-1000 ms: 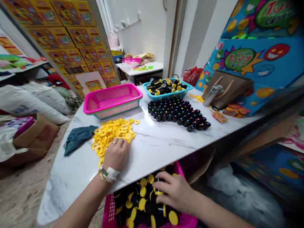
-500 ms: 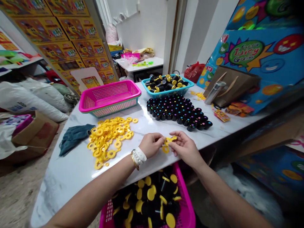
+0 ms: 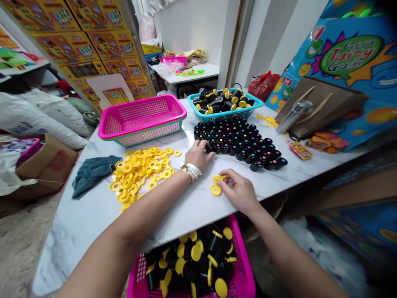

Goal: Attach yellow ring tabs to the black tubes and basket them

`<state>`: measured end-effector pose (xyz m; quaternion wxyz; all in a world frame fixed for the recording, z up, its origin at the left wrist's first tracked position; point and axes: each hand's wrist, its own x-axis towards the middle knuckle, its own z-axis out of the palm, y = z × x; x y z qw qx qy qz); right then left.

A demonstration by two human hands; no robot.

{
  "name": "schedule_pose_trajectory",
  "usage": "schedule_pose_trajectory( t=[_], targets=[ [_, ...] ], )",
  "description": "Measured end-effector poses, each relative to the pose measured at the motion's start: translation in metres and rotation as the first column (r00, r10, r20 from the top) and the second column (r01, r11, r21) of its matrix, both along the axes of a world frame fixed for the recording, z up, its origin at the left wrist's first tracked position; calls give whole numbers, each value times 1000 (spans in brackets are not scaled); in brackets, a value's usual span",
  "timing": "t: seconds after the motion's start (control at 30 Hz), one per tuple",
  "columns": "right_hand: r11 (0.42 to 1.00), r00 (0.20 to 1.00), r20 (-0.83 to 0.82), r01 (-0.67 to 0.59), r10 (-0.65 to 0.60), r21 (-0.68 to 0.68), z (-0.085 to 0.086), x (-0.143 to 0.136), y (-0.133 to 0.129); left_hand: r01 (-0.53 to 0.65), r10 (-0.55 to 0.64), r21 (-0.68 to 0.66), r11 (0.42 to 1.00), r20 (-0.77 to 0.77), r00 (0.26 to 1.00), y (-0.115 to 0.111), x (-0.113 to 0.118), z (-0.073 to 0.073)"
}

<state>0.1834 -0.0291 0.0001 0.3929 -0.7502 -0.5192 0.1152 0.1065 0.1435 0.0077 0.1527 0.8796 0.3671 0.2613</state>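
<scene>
My left hand [image 3: 197,156], with a white bracelet at the wrist, reaches to the near left edge of a block of small black cylinders [image 3: 237,140] topped with coloured dots. Its thumb stands apart from its fingers, and the fingertips are at the cylinders, partly hidden. Closer to the table's front edge, my right hand [image 3: 238,191] is closed on yellow plastic rings [image 3: 216,190]; two show beyond its fingertips. A heap of similar yellow rings [image 3: 139,169] lies to the left of my left forearm.
A pink basket [image 3: 141,118] is stacked in a teal one. Behind the cylinders, a blue basket [image 3: 228,114] holds black-and-yellow pieces, as does a pink basket [image 3: 245,265] below the table edge. A dark cloth [image 3: 93,176], silver flask [image 3: 294,116] and paper bag [image 3: 325,103] lie around.
My left hand has left the yellow rings and moved forward to the black cylinders. My right hand stays near the same place, still holding rings. The view has shifted slightly.
</scene>
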Motion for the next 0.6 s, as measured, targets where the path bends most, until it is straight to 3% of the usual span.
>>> schedule_pose_trajectory(
  t=[0.07,0.23,0.37,0.5,0.6],
  targets=[
    [1000,1000,-25,1,-1,-2,0,0,-1,-9,9,3,1000,10,1000,-1,3,1],
    [960,966,-242,145,-86,238,-8,7,-2,-29,26,39,999,71,997,-5,-3,4],
    [969,801,-598,169,-28,180,-11,17,-4,49,-46,-30,998,72,996,-19,-34,4],
    [996,700,-712,8,57,87,-2,23,2,61,-54,-182,981,43,998,-40,-68,-2],
    [983,633,-758,-174,157,58,9,21,18,69,-66,-184,980,24,998,-48,-77,-5]
  ],
)
